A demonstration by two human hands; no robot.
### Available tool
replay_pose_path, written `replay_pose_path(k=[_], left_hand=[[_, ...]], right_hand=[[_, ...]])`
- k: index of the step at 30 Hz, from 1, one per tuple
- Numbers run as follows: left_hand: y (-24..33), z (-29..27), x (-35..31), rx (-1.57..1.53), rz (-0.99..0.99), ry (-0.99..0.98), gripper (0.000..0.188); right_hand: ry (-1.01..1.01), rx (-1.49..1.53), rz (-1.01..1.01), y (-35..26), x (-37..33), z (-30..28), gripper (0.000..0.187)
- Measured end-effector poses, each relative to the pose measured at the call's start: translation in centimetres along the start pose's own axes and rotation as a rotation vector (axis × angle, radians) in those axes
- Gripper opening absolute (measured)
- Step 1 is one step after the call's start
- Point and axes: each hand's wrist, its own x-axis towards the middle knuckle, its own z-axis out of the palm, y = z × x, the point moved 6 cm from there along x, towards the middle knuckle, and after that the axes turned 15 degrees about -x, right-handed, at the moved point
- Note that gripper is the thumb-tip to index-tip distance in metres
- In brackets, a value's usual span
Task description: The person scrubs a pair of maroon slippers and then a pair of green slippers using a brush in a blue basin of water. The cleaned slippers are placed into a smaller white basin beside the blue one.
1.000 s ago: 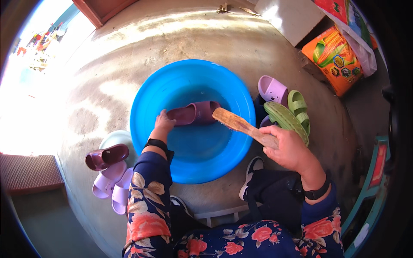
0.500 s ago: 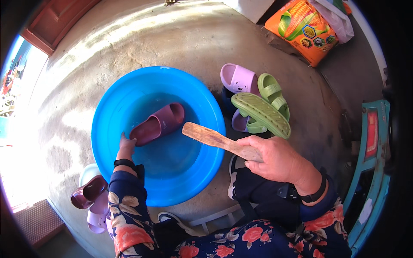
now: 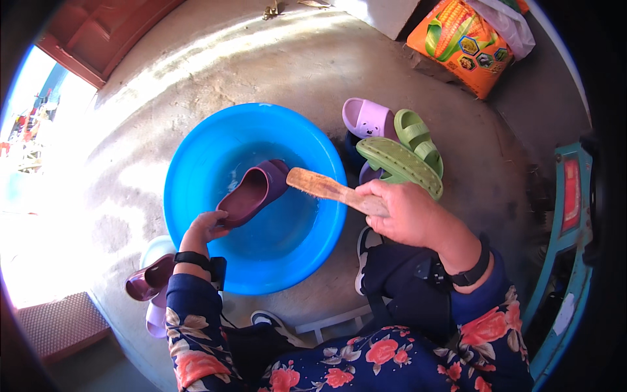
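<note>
A maroon slide sandal is tilted over the blue basin, its heel end gripped by my left hand. Water lies in the bottom of the basin. My right hand is closed round the handle of a wooden brush. The brush head points left, close to the sandal's toe end, and a small gap seems to lie between them. Bristles show faintly along its lower edge.
Right of the basin lie green sandals and a pink slide. A dark red shoe and a lilac slide sit at its left. An orange sack stands far right, a teal frame near right.
The maroon slide has been turned up on its side, showing more of its inside. The brush has come nearer its toe end. The whole view has shifted slightly.
</note>
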Motion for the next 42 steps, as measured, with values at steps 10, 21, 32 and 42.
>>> replay_pose_path(k=[10,21,32,42], left_hand=[[6.1,-7.2,-12.5,0.413,0.268,0.306,0.031],[12.3,-8.7,-24.0,0.399,0.600,0.431,0.028],[7.5,-7.9,-18.5,-0.239,0.608,-0.183,0.033],[-13.5,6.7,-8.8,-0.929,0.078,-0.100,0.025]], right_hand=[[0.105,-0.034,-0.116,-2.6,-1.7,-0.2,0.032],[0.071,-0.057,-0.085,-3.7,-1.7,-0.3,0.034],[0.046,-0.087,-0.053,-1.7,-1.9,0.1,0.030],[0.128,-0.050,-0.033,-0.3,-1.7,2.8,0.031]])
